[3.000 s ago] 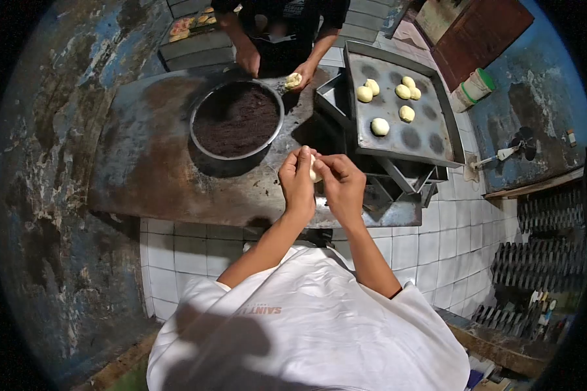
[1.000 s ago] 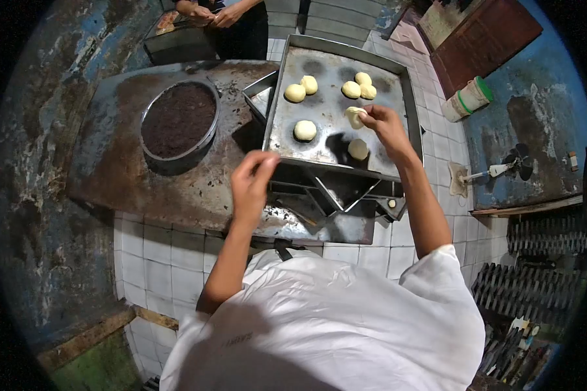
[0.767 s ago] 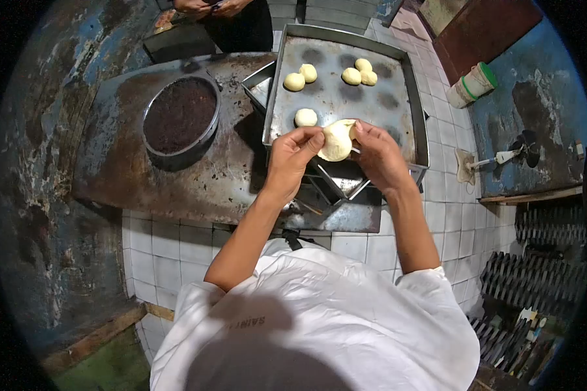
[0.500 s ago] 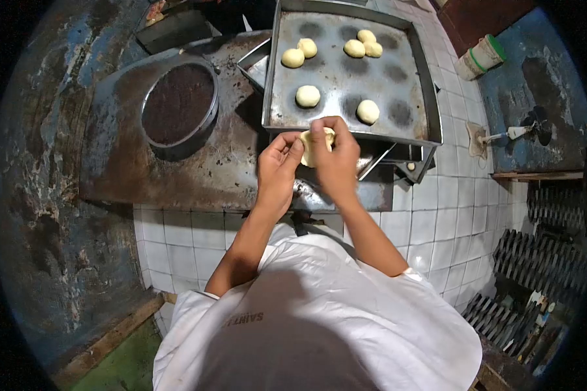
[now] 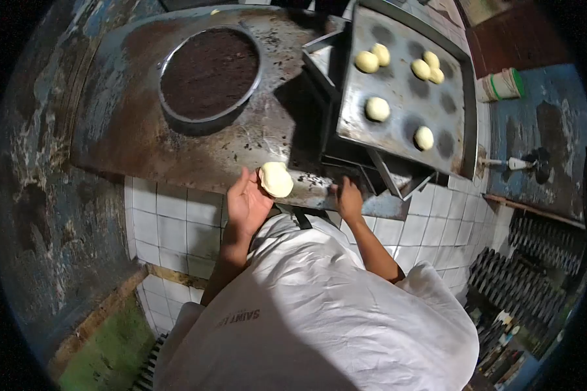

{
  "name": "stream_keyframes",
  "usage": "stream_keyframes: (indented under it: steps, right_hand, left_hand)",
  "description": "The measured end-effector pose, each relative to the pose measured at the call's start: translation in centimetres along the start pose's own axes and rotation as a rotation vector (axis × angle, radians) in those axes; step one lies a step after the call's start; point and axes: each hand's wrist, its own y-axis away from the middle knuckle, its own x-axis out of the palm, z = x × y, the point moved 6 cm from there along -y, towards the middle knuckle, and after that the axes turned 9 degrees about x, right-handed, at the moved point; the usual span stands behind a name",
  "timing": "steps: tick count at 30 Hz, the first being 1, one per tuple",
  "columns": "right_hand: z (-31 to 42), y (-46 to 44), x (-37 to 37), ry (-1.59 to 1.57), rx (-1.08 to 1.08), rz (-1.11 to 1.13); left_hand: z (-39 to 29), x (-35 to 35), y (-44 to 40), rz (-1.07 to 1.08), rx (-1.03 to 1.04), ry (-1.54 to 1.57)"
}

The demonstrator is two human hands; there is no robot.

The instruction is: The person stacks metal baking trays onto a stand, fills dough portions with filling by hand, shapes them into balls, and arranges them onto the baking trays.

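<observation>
A flattened round of pale dough (image 5: 276, 180) rests on the fingers of my left hand (image 5: 246, 207), with the thumb standing up beside it. My right hand (image 5: 350, 201) is at the table's front edge, to the right of the dough, its fingers curled in; what they hold, if anything, cannot be made out. Beyond my left hand stands a round metal pan (image 5: 257, 85) filled with dark brown crumbly filling (image 5: 209, 75). Several dough balls (image 5: 377, 109) sit on a large metal tray (image 5: 398, 133) at the upper right, some touching each other.
More metal trays (image 5: 323, 65) are stacked beneath the top one. Dark crumbs are scattered over the worn metal table (image 5: 130, 124). A bucket with a green rim (image 5: 502, 85) stands at the far right, above dark slatted racks (image 5: 521, 280).
My hands have come apart. The dough has moved left and toward me in my left hand, while my right hand has let go of it and lowered to the table edge. The view has shifted left.
</observation>
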Motion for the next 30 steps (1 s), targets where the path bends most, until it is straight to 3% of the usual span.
stream_keyframes:
  steps: [2, 4, 5, 6, 10, 12, 15, 18, 20, 28, 30]
  right_hand:
    - [-2.8, -1.1, 3.2, 0.086, -0.036, 0.128]
    - [-4.4, -1.6, 4.4, -0.019, -0.185, -0.114]
    - [-2.4, -1.2, 3.4, -0.01, -0.211, -0.105]
    - [0.5, -0.4, 0.9, -0.016, -0.191, -0.08]
    - [13.2, 0.6, -5.0, -0.058, -0.225, 0.033]
    - [21.6, -0.9, -8.4, -0.005, -0.493, -0.063]
    - [33.3, -5.1, -11.6, 0.198, -0.661, -0.138]
    - [40.2, -8.6, -10.6, 0.422, -0.922, -0.236]
    - [41.6, -11.3, -8.2, 0.5, -0.978, -0.214]
    - [45.2, -15.2, -6.1, 0.765, -0.894, 0.13]
    - [44.5, -17.8, -5.8, 0.599, -0.824, 0.295]
  left_hand:
    - [-2.4, -1.3, -0.7, 0.056, -0.08, 0.15]
    - [-4.7, -2.4, -1.3, -0.072, -0.004, 0.099]
    - [-6.0, -3.7, -1.7, -0.205, 0.023, -0.058]
    - [-7.7, -5.1, -2.0, -0.339, 0.044, -0.215]
    - [-12.1, -9.5, -3.4, -0.43, 0.103, -0.141]
    - [-13.9, -10.5, -4.1, -0.471, 0.102, -0.143]
    - [-16.5, -10.6, -5.3, -0.453, 0.113, -0.125]
    - [-18.1, -10.8, -6.0, -0.442, 0.128, -0.113]
    - [-19.1, -11.1, -5.9, -0.463, 0.117, -0.069]
    - [-20.5, -14.5, -4.7, -0.449, 0.199, -0.027]
    - [-20.1, -14.0, -5.0, -0.439, 0.213, -0.016]
